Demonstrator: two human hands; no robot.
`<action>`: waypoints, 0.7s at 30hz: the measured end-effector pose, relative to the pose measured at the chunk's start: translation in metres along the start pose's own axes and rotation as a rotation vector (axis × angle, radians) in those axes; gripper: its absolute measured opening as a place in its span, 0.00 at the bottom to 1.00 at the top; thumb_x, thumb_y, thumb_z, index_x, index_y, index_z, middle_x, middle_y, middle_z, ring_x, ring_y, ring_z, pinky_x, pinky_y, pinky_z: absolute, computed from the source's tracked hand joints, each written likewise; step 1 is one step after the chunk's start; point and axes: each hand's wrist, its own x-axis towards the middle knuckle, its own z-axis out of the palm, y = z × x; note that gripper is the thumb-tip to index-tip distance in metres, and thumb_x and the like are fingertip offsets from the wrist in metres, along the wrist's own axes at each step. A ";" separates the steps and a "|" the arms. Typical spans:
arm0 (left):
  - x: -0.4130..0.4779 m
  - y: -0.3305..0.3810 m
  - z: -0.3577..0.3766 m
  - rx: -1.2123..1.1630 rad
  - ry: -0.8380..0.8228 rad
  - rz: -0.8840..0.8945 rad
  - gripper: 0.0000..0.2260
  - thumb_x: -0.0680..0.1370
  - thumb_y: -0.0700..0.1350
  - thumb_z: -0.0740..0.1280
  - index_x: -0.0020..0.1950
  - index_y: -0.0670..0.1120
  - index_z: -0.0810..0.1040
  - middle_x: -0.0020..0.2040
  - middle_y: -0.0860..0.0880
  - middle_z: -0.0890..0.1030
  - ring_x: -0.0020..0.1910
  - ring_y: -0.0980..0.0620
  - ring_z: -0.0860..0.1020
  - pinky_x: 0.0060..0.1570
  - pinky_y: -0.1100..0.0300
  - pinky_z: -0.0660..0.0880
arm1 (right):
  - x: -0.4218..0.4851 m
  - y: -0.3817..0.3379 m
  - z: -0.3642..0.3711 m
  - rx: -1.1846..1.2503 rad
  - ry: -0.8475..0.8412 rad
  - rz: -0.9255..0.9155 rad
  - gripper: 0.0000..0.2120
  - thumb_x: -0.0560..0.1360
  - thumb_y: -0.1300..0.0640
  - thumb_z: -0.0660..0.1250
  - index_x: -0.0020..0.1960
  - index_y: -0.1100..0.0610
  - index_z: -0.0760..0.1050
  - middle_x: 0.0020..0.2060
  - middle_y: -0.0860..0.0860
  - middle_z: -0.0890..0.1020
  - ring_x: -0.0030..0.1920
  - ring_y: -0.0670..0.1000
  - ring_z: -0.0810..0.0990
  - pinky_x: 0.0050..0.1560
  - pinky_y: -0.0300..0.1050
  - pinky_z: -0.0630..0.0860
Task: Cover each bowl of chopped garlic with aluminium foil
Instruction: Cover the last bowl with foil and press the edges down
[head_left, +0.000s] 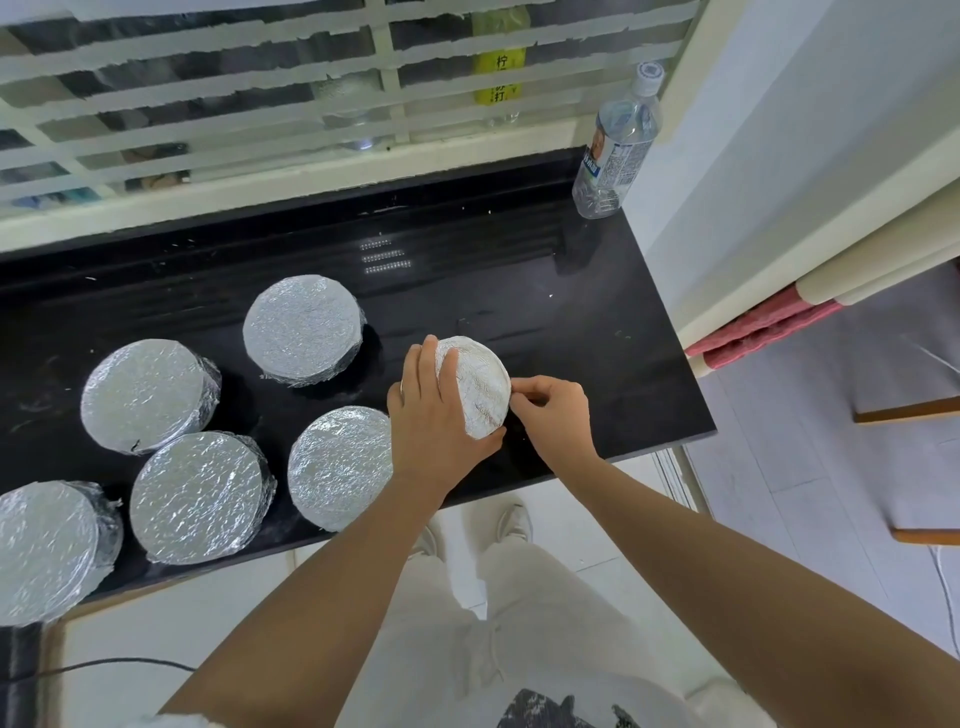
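Head view: bowl (485, 410) on right part of counter (571, 312), foil (480, 371) over top. Left hand (436, 410) clasps bowl, likely steadying; right hand (553, 410) pinches foil at right rim, likely crimping. Five covered bowls (200, 499) grouped left, apart from the work.

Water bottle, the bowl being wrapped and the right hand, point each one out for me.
water bottle (613, 150), head view, on its labelled body.
bowl being wrapped (483, 384), head view, on its foil top.
right hand (556, 410), head view, on the back of the hand.
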 end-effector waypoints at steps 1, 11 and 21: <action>0.000 0.000 0.000 -0.002 -0.002 0.003 0.46 0.63 0.69 0.70 0.72 0.43 0.66 0.76 0.41 0.64 0.74 0.40 0.64 0.58 0.45 0.72 | 0.000 0.001 0.000 0.007 -0.006 0.002 0.08 0.74 0.61 0.69 0.50 0.55 0.84 0.52 0.44 0.83 0.49 0.43 0.81 0.56 0.42 0.79; 0.000 -0.003 -0.002 -0.012 -0.011 0.046 0.47 0.62 0.68 0.71 0.72 0.43 0.65 0.75 0.40 0.64 0.73 0.39 0.64 0.59 0.44 0.72 | 0.020 -0.010 -0.027 -0.065 -0.289 -0.105 0.16 0.71 0.63 0.74 0.57 0.55 0.76 0.42 0.48 0.84 0.42 0.44 0.84 0.52 0.42 0.81; 0.002 -0.011 -0.003 -0.014 -0.015 0.103 0.47 0.61 0.68 0.72 0.72 0.44 0.65 0.76 0.41 0.64 0.73 0.40 0.64 0.60 0.45 0.71 | 0.077 -0.048 -0.023 -0.588 -0.808 -0.159 0.48 0.68 0.65 0.76 0.77 0.43 0.53 0.49 0.51 0.80 0.50 0.51 0.80 0.60 0.48 0.77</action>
